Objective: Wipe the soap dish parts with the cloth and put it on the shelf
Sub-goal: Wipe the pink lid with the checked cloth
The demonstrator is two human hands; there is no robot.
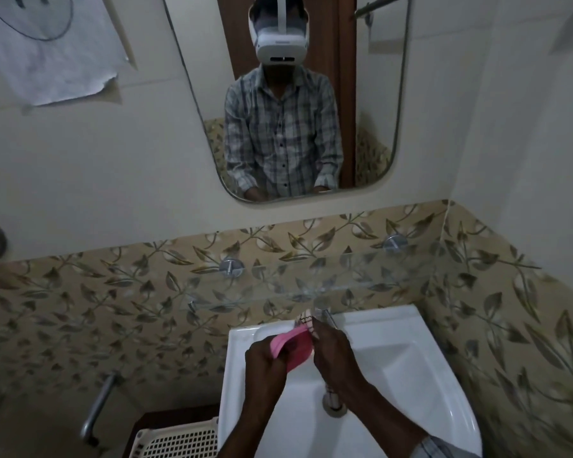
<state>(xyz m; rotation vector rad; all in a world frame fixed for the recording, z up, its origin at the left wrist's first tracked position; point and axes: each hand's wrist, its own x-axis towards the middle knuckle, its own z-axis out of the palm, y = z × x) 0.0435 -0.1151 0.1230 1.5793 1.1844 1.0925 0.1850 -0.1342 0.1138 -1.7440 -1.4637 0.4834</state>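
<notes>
A pink soap dish part (295,347) is held over the white sink (411,358). My left hand (265,361) grips it from the left side. My right hand (334,355) presses a light checked cloth (306,320) against the dish's right end; only a small bit of the cloth shows above my fingers. A clear glass shelf (311,285) hangs on the patterned tiles just above the sink, on two round metal mounts.
A tap (328,317) stands at the sink's back edge, partly hidden by my right hand. A wall mirror (377,127) hangs above. A white perforated basket (179,441) sits lower left of the sink, beside a metal handle (96,408).
</notes>
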